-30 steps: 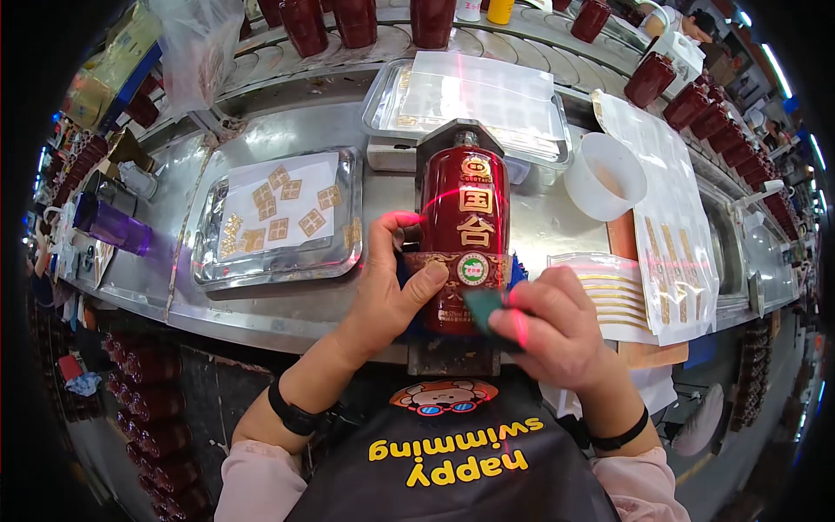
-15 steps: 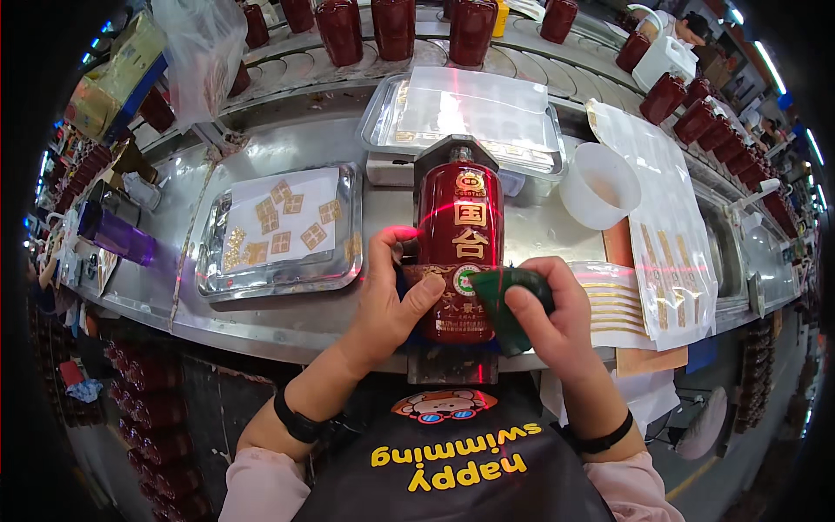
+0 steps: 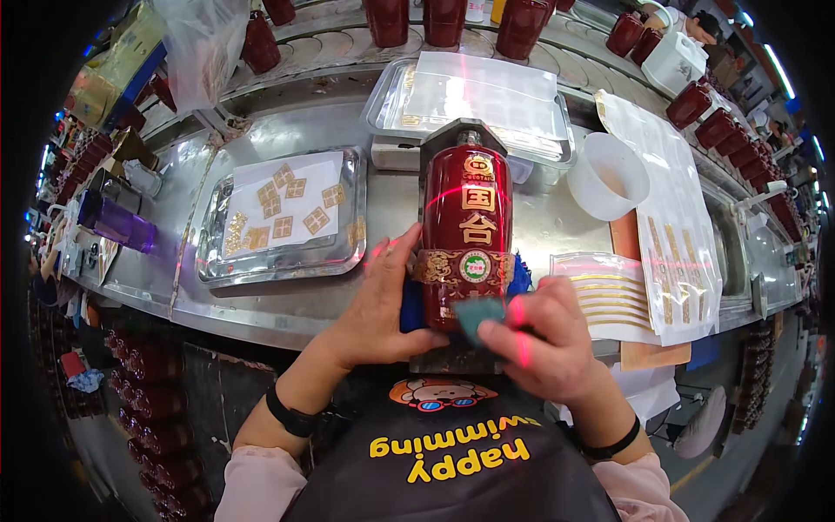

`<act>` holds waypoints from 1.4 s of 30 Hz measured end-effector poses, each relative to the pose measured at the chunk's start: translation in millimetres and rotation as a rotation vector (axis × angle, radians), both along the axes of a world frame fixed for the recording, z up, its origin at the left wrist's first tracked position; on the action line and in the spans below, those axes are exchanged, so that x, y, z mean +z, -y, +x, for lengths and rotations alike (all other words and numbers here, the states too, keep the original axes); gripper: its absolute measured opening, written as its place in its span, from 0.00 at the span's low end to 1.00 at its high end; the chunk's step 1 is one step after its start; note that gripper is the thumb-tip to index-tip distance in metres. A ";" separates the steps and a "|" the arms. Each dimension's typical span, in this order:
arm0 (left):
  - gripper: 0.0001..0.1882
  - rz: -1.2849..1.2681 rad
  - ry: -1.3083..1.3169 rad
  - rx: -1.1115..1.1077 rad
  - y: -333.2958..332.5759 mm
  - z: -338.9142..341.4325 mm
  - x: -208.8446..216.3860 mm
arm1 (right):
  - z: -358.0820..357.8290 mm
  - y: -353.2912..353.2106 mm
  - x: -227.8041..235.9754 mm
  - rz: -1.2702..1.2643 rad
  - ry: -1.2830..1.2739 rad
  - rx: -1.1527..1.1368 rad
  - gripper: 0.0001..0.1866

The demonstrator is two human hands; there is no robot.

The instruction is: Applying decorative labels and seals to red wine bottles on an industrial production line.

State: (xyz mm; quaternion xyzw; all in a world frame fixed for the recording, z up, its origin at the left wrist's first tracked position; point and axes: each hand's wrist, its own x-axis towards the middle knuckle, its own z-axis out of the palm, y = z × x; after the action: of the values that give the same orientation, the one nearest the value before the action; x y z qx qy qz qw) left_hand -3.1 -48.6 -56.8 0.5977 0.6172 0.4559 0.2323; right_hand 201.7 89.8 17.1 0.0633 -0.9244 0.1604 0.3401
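A dark red bottle (image 3: 467,187) with gold lettering lies on its back in a dark angular cradle (image 3: 439,143), its neck away from me. A patterned brown-gold band (image 3: 437,267) with a round green-and-white emblem crosses its lower body. My left hand (image 3: 378,300) lies along the bottle's left side, fingers stretched out and thumb near the base. My right hand (image 3: 548,339) is closed on a dark green scraper-like piece (image 3: 477,317), blurred by motion, which is over the bottle's lower front. Blue cloth (image 3: 520,277) shows beside the bottle.
To the left, a metal tray (image 3: 287,268) holds gold square stickers on white paper. A sheet-covered tray (image 3: 483,83) stands behind the bottle. On the right are a white plastic tub (image 3: 606,178) and gold strip sheets (image 3: 600,300). Red bottles (image 3: 444,22) stand on the conveyor beyond.
The green piece has moved left and down to the bottle's lower front. My left thumb has come off the band toward the base, and the left fingers have straightened. Conveyor bottles have shifted.
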 end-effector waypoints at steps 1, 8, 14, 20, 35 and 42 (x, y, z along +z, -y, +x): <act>0.61 0.021 -0.259 0.057 -0.6 1.1 0.6 | 4.8 0.1 5.0 -0.162 0.129 0.134 0.19; 0.59 0.153 -0.473 0.146 1.4 0.9 23.8 | 16.9 -5.7 -6.7 -0.370 0.070 -0.198 0.23; 0.57 0.118 -0.364 0.125 2.5 7.4 27.9 | 12.7 -0.3 -27.3 -0.289 0.190 -0.243 0.24; 0.41 0.117 0.450 0.108 -19.8 13.8 18.4 | 7.5 3.6 -35.4 -0.304 0.226 -0.206 0.28; 0.35 0.323 -0.609 0.136 -9.2 46.4 44.2 | 2.9 4.8 -37.4 -0.318 0.216 -0.235 0.26; 0.38 0.273 -0.708 0.315 4.9 47.5 27.4 | 1.6 4.9 -37.3 -0.310 0.205 -0.222 0.25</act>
State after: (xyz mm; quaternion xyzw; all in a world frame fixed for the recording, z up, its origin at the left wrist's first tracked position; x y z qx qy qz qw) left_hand 44.4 -53.5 -29.4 0.6412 0.6769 0.3295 -0.1485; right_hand 203.3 85.0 -20.2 -0.1088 -0.9197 0.2680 0.2655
